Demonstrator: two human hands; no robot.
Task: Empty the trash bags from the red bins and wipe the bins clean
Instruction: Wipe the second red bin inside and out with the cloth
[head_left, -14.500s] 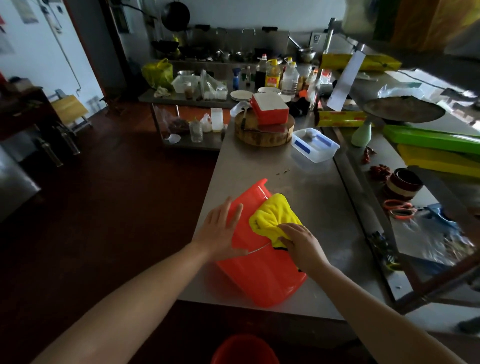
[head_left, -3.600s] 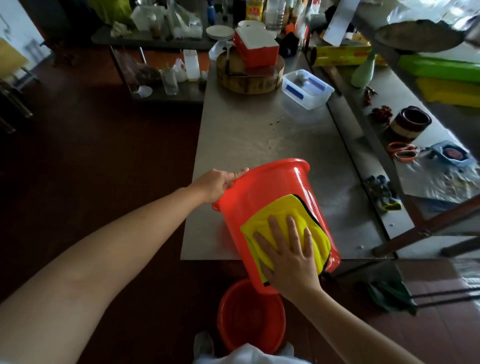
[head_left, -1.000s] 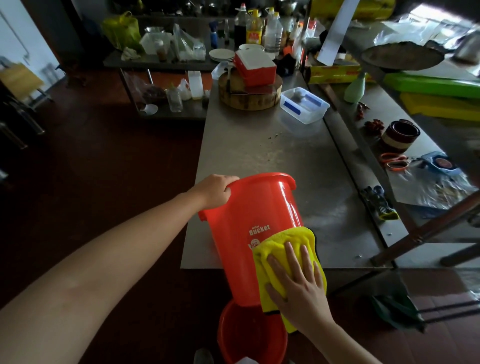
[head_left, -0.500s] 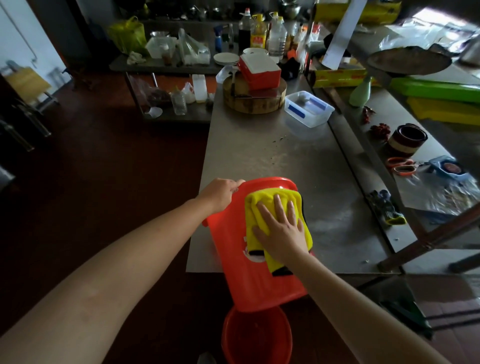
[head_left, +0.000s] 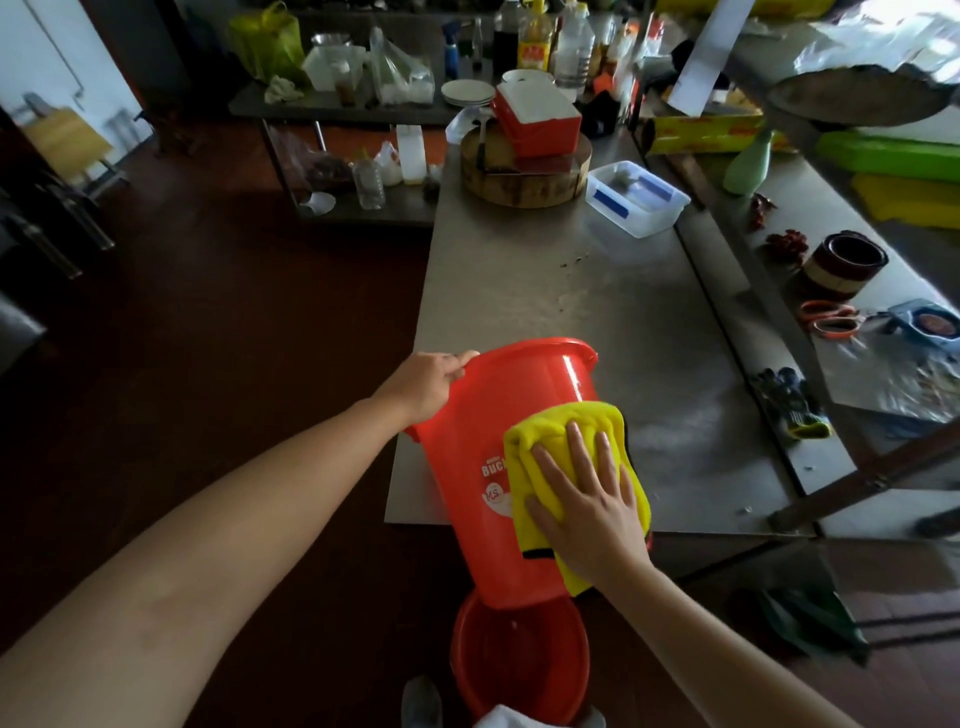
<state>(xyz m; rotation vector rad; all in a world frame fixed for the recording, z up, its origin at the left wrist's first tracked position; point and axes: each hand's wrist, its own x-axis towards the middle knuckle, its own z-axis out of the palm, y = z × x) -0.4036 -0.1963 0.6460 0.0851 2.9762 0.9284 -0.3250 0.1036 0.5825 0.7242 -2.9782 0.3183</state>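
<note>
- View from a head-worn camera, looking down along two bare forearms at a steel table (head_left: 571, 291) in a dim, cluttered kitchen.
- A red bin (head_left: 498, 415) sits at about 6 o'clock in the view, at the table's near edge. It is tilted, with its mouth pointing away from the person and its base hanging out past the edge.
- The left hand (head_left: 431, 384) grips the bin's rim at the bin's 10 o'clock, fingers curled over the lip.
- The right hand (head_left: 587, 499) lies flat with its fingers straight and spread. It grasps nothing and presses a yellow cloth (head_left: 540, 431) against the bin's outer wall at its 4 o'clock side.
- A second red bin (head_left: 519, 660) stands on the floor directly below, at 6 o'clock, mouth up. No bag shows inside it.
- The inside of the tilted bin is hidden, so whether it has a bag cannot be told.
- Farther up the table, at 12 to 1 o'clock, are a round wooden chopping block (head_left: 524, 176) and a clear plastic box (head_left: 636, 197). Orange-handled scissors (head_left: 828, 317) lie at 3 o'clock.
- Step in hand, as a judgement: wiping the outside of this bin.
- The next move likely calls for the left hand to turn the bin by its rim so an unwiped side faces the cloth. That grip needs to be firm, because the bin overhangs the table edge.
</note>
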